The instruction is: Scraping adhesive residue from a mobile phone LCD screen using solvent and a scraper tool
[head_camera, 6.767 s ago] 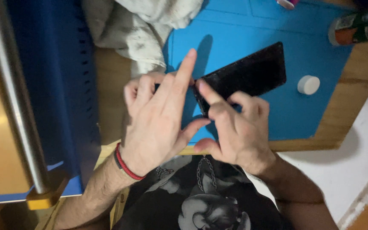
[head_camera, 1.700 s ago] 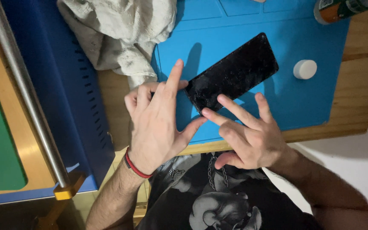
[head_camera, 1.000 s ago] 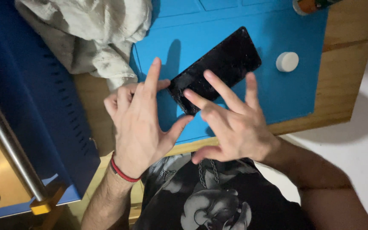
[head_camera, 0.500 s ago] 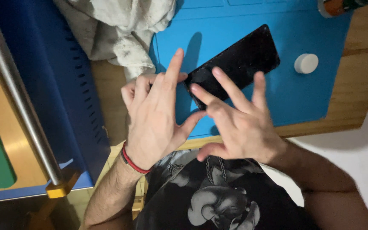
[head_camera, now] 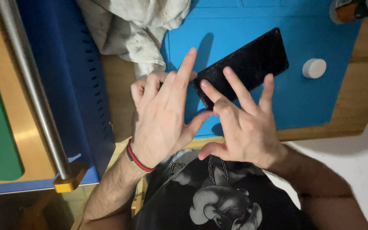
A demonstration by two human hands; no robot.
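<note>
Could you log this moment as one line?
left hand: fingers on flat black phone | right hand: fingers on phone | phone: on blue mat

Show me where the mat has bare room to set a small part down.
Bare mat lies right of the phone, below the white cap, and along the top edge. Crowded: the phone's near end, under both hands, and the cloth corner.

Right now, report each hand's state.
Left hand: open, fingers spread, at the near end of the black phone.
Right hand: open, fingertips resting on the phone.
</note>
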